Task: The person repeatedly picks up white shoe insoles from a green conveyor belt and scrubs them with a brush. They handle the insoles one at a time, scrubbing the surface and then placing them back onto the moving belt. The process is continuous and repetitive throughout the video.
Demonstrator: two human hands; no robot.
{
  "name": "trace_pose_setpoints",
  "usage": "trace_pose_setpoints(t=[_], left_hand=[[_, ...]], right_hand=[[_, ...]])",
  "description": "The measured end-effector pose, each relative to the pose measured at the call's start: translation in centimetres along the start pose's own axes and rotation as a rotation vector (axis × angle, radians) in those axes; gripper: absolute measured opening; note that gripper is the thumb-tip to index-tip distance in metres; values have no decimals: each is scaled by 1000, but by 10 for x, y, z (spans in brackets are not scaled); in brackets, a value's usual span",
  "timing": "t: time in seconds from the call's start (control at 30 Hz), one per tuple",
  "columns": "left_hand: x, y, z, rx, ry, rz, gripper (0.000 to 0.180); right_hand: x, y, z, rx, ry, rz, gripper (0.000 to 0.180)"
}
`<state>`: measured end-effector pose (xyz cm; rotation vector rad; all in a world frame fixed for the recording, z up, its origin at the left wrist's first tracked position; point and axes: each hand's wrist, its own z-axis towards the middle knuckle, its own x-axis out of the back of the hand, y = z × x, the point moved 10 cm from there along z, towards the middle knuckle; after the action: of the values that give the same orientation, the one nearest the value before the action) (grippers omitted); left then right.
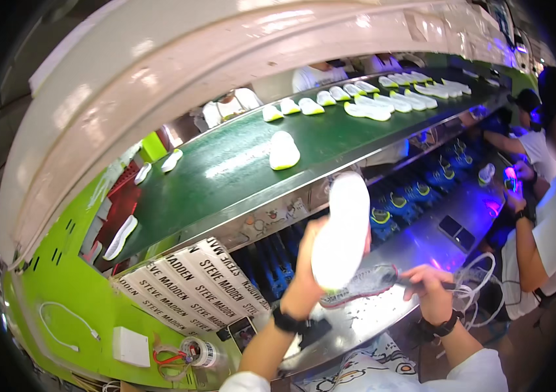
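A white shoe sole [341, 228] is held up in front of me, its long face turned toward the camera. My left hand [304, 277] is closed around its left side, with fingertips showing past the right edge. Below and behind it, a grey mesh shoe [370, 285] with a reddish lower edge lies over the metal bench, partly hidden by the sole. Just right of that shoe, my right hand [431, 291] is closed on a slim dark-handled tool [410, 285]. The tool's tip is too small to make out.
Many white soles stand on the green conveyor belt [225, 196]. Blue shoes [421, 189] fill the rack beneath it. The metal bench [382, 320] carries dark phones [455, 233]. White cables [480, 287] hang at right, near co-workers. Orange-handled scissors [168, 357] lie lower left.
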<state>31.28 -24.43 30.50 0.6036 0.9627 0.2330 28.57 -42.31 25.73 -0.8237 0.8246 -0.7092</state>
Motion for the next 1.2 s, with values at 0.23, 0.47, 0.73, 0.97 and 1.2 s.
trace_pose_setpoints(t=[0.23,0.47,0.73,0.97,1.2], left_hand=[[42,42,54,4,341,-204,53],[-32,149,31,-749,979,2360,57],[37,163,92,-289,975,2528,67],[15,171,89,-399,882,2440,58],[-50,123,-89,-469,665,1460,24]], right_hand=[[2,24,-7,-72,168,52,25],[22,60,-25,-222,248,162,28],[49,57,-39,-192,386,143,30],[61,78,-38,-279,488,285,30],[82,105,-53,-366,615,334,32]])
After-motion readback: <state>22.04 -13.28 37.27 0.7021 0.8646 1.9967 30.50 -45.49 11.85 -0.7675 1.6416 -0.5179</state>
